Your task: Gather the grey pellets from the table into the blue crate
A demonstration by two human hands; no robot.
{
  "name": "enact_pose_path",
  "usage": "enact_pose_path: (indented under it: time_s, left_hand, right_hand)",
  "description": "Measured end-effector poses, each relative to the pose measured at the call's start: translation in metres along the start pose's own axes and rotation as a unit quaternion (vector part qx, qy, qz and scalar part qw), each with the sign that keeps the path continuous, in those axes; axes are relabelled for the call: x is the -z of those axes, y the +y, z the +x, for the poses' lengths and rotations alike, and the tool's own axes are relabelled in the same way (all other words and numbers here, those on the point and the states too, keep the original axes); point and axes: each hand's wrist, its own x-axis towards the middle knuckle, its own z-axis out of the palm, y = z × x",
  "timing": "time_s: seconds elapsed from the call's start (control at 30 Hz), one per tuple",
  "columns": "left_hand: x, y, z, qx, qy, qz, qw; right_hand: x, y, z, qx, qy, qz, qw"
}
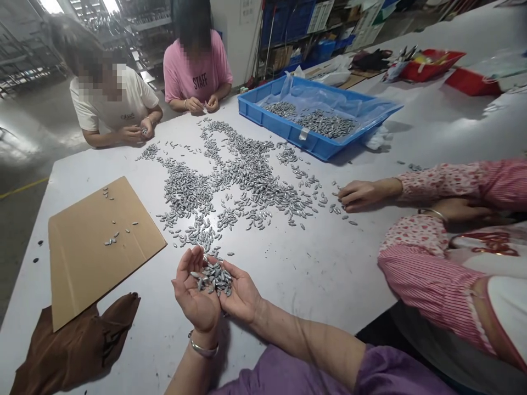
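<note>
My left hand (197,303) and my right hand (244,296) are cupped side by side, palms up, low over the near part of the table. A small heap of silver-grey spindle-shaped pieces (214,278) lies in the two palms, spread across both. Just beyond my fingertips, many more such pieces (263,181) are strewn over the white table (321,285) in a wide, uneven pile. On my left wrist is a metal bangle.
A brown cardboard sheet (94,263) with several loose pieces lies left, above a brown cloth (82,351). A blue tray (284,123) lined with plastic holds more pieces. Two people sit across; a co-worker's hand (362,195) touches pieces at right. Red trays (428,71) stand behind.
</note>
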Motion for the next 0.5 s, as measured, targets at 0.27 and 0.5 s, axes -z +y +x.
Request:
enact_pose_path:
  time_s: [0.27,0.5]
  left_hand:
    - [0.0017,-0.0030,-0.0085,-0.063,-0.073,0.042,0.994]
    - [0.0010,-0.0004,-0.0054,-0.073,-0.017,0.039,0.996]
  right_hand:
    - [-0.0033,-0.0027,-0.0023,-0.012,0.022,0.018,1.000]
    - [0.0043,-0.0053,-0.0001,-0.030,-0.014,0.028,0.999]
